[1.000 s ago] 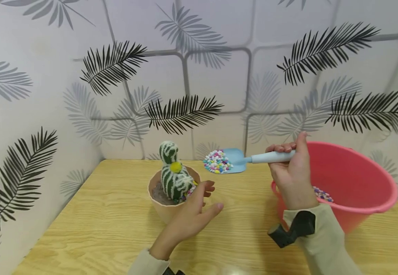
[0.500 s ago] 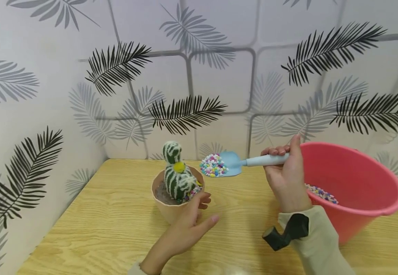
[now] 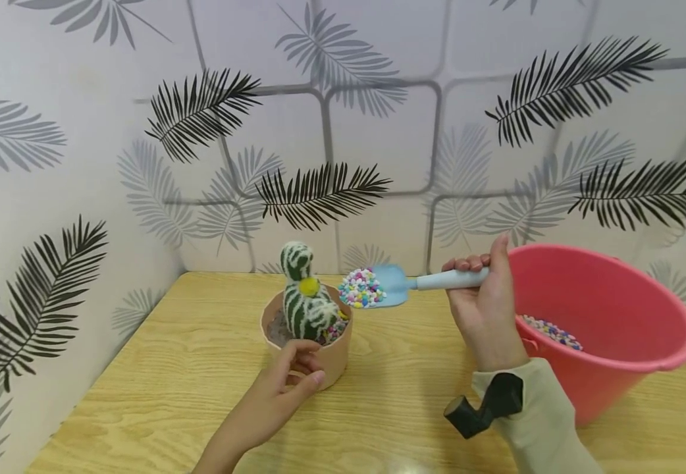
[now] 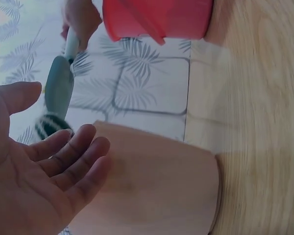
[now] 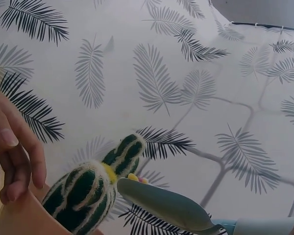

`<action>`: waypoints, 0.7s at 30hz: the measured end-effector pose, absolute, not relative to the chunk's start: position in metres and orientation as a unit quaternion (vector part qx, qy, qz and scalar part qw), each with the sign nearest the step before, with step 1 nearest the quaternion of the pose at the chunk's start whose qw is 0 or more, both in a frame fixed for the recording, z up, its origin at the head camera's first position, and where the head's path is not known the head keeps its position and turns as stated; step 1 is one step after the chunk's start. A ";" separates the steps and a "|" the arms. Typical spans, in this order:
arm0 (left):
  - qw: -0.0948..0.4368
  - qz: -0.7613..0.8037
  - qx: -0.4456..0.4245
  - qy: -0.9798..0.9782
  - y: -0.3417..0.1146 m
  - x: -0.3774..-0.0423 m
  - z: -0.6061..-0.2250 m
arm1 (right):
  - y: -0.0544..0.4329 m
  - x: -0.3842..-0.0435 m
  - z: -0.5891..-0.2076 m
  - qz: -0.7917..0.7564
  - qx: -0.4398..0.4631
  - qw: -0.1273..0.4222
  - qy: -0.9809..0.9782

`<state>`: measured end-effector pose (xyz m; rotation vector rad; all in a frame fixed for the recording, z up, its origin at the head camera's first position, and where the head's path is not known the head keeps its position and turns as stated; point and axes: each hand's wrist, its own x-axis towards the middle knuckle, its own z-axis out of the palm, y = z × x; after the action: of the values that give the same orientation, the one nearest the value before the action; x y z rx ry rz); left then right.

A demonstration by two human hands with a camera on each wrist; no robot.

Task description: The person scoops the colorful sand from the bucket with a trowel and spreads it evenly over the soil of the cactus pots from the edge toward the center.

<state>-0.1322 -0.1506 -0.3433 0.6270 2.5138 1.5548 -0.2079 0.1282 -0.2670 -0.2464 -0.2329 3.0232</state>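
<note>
My right hand (image 3: 485, 313) grips the white handle of a small blue shovel (image 3: 393, 286). Its blade carries a heap of multicoloured pebbles (image 3: 362, 288) and hangs level beside the pot's right rim. A knitted green-and-white cactus (image 3: 306, 309) with a yellow flower stands in a peach flowerpot (image 3: 334, 359). Grey soil fills the pot, with some coloured pebbles at the cactus's right side. My left hand (image 3: 274, 388) is at the pot's near side, its fingers loosely bent close to the wall. In the left wrist view its palm (image 4: 29, 191) faces up, holding nothing.
A pink bucket (image 3: 609, 296) stands on the right with more coloured pebbles (image 3: 550, 332) inside. Everything rests on a wooden table (image 3: 159, 388). Behind rises a wall (image 3: 378, 145) patterned with leaves.
The shovel with its pebbles has moved left and slightly down toward the pot. My left hand has shifted left, from the pot's right front to its near side.
</note>
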 end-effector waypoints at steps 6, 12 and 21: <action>0.008 0.515 0.165 0.841 -0.170 -0.137 -0.339 | 0.125 -0.206 -0.271 0.992 -0.086 0.052 -0.072; -0.078 0.514 0.128 0.845 -0.184 -0.149 -0.340 | 0.122 -0.204 -0.275 0.992 -0.089 0.051 -0.069; -0.098 0.540 0.117 0.828 -0.202 -0.175 -0.354 | 0.115 -0.202 -0.283 0.991 -0.085 0.060 -0.080</action>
<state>-0.1751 -0.2015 -0.3544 0.3911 2.7763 1.8103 -0.2021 0.1154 -0.2825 -0.2561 -0.2429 3.0011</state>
